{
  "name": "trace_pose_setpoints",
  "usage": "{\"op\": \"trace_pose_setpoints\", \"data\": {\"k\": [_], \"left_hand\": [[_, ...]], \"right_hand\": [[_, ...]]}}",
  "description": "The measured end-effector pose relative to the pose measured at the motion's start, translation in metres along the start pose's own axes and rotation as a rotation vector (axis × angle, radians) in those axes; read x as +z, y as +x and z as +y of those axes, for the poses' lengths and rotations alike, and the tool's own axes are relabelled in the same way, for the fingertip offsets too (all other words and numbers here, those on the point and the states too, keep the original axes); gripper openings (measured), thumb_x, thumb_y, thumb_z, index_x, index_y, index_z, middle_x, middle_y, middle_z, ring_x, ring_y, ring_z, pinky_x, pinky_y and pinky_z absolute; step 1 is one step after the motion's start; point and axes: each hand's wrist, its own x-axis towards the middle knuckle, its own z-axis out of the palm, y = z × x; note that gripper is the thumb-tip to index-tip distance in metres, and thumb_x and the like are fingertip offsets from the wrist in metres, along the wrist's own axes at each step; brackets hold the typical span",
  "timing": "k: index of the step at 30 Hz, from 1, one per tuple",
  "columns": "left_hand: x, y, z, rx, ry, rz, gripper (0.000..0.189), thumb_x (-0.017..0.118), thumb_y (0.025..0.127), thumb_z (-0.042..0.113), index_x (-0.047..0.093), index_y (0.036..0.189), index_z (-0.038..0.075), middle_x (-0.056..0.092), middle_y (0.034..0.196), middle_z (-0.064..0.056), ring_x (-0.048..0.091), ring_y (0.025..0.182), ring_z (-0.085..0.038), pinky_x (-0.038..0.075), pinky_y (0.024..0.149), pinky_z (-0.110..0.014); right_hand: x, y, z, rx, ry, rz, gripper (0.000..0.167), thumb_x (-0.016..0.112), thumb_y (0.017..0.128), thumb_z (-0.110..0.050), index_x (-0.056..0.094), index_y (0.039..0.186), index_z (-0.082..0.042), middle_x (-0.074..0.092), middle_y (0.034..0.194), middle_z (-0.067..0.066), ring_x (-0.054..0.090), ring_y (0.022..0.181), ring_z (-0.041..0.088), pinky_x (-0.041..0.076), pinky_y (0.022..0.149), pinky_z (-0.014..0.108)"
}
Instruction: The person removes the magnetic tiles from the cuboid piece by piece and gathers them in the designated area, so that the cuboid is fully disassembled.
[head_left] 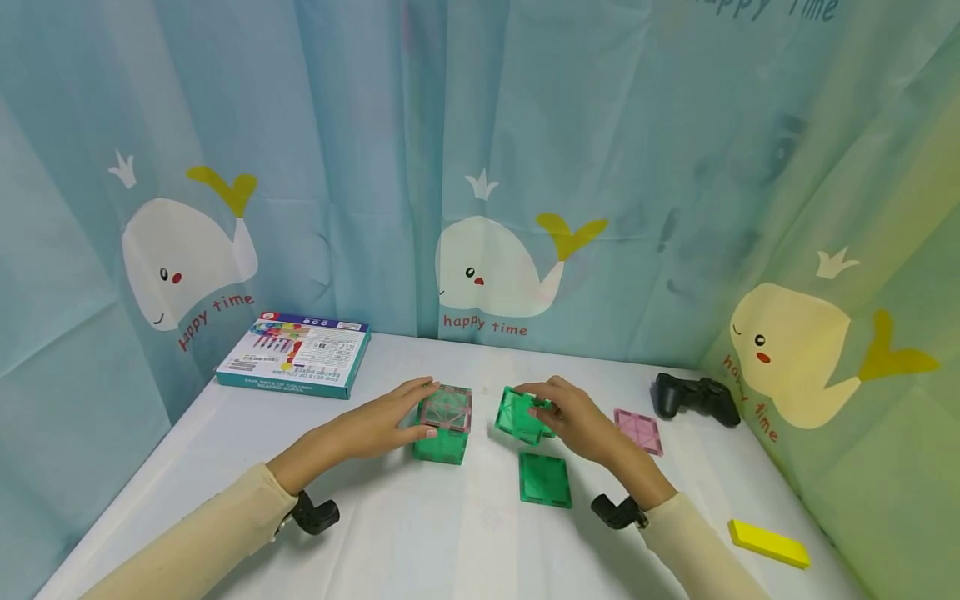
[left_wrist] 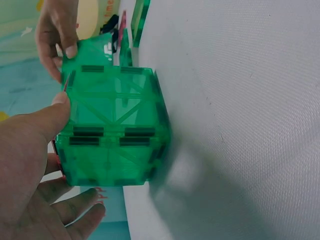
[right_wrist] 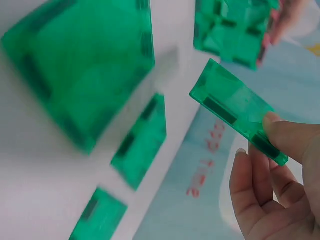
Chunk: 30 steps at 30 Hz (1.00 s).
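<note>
A box of green see-through magnetic tiles (left_wrist: 107,115), topped by a pink tile (head_left: 447,408), stands left of the table's middle. My left hand (head_left: 384,422) holds this box near its top, thumb on the near side and fingers on the far side. To its right, my right hand (head_left: 576,417) pinches a green square tile (right_wrist: 232,100) by one end between thumb and fingers. The held tile is tilted above the table, apart from the box in the right wrist view. Nearer to me lies another green tile (head_left: 545,479).
A pink tile (head_left: 638,431) lies right of my right hand, beside a black game controller (head_left: 695,398). A yellow block (head_left: 768,543) is at the right front. At the back left lies a flat printed box (head_left: 296,354). Curtains (head_left: 480,167) hang behind the white table (head_left: 465,542).
</note>
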Motion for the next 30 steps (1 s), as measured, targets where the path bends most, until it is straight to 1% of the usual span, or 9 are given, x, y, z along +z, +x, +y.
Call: {"op": "trace_pose_setpoints", "data": {"k": [4,8,10,14,16,19,21,24,30], "left_hand": [[0.000,0.000,0.000,0.002,-0.002,-0.001,0.081,0.061,0.105,0.054,0.028,0.168,0.016,0.020,0.176,-0.009,0.028,0.159,-0.033,0.031,0.126,-0.057],[0.001,0.000,-0.001,0.012,-0.003,0.004,0.080,0.061,0.105,0.053,0.029,0.168,0.014,0.021,0.175,-0.011,0.029,0.159,-0.035,0.031,0.125,-0.058],[0.000,0.000,-0.001,0.008,-0.001,0.002,0.080,0.061,0.105,0.053,0.028,0.168,0.015,0.021,0.176,-0.010,0.029,0.159,-0.034,0.032,0.125,-0.058],[0.000,0.000,-0.001,0.001,0.002,-0.004,0.081,0.060,0.105,0.054,0.028,0.169,0.016,0.020,0.176,-0.010,0.029,0.159,-0.035,0.031,0.125,-0.058],[0.000,0.000,-0.001,-0.002,0.005,-0.007,0.081,0.060,0.105,0.054,0.027,0.169,0.017,0.019,0.176,-0.010,0.028,0.159,-0.034,0.031,0.125,-0.058],[0.000,0.000,-0.001,-0.003,0.011,-0.008,0.080,0.060,0.106,0.054,0.027,0.169,0.017,0.019,0.176,-0.011,0.028,0.159,-0.035,0.032,0.125,-0.057],[-0.001,0.000,-0.001,0.000,0.007,-0.006,0.080,0.060,0.106,0.053,0.027,0.169,0.015,0.019,0.176,-0.012,0.029,0.159,-0.036,0.031,0.125,-0.058],[-0.001,-0.001,0.000,0.006,0.001,-0.006,0.080,0.060,0.106,0.053,0.028,0.168,0.013,0.019,0.176,-0.013,0.029,0.159,-0.036,0.031,0.125,-0.059],[0.000,0.000,0.001,0.012,-0.004,-0.003,0.081,0.060,0.106,0.053,0.028,0.168,0.012,0.020,0.175,-0.013,0.027,0.159,-0.035,0.030,0.126,-0.058]], "right_hand": [[-0.018,-0.016,0.012,0.050,0.013,0.047,0.040,0.070,0.102,-0.004,0.067,0.141,-0.009,0.063,0.101,0.002,0.056,0.080,0.010,0.054,0.071,0.027],[-0.037,-0.039,0.023,0.145,0.044,0.036,0.038,0.068,0.104,-0.009,0.066,0.142,-0.011,0.062,0.101,0.003,0.049,0.069,0.008,0.048,0.061,0.026],[-0.046,-0.051,0.029,0.192,0.067,0.009,0.039,0.067,0.105,-0.013,0.065,0.144,-0.011,0.060,0.099,0.004,0.047,0.067,0.008,0.046,0.059,0.027],[-0.061,-0.073,0.039,0.256,0.137,-0.071,0.040,0.066,0.106,-0.017,0.063,0.145,-0.009,0.063,0.104,0.012,0.052,0.075,0.009,0.049,0.063,0.028],[-0.066,-0.083,0.045,0.274,0.191,-0.122,0.039,0.065,0.107,-0.016,0.063,0.144,-0.006,0.064,0.121,0.024,0.056,0.081,0.009,0.054,0.069,0.029],[-0.069,-0.094,0.054,0.285,0.274,-0.205,0.037,0.063,0.107,-0.013,0.063,0.143,-0.001,0.060,0.131,0.030,0.058,0.088,0.011,0.058,0.076,0.031],[-0.068,-0.099,0.059,0.289,0.318,-0.257,0.036,0.061,0.108,-0.012,0.062,0.141,0.002,0.060,0.128,0.028,0.058,0.090,0.011,0.058,0.077,0.032],[-0.064,-0.104,0.064,0.302,0.359,-0.327,0.035,0.059,0.108,-0.011,0.062,0.140,0.004,0.061,0.112,0.017,0.057,0.090,0.012,0.057,0.076,0.031],[-0.049,-0.103,0.064,0.266,0.278,-0.333,0.029,0.062,0.106,-0.005,0.065,0.132,0.005,0.065,0.121,0.018,0.058,0.099,0.015,0.053,0.079,0.027]]}}
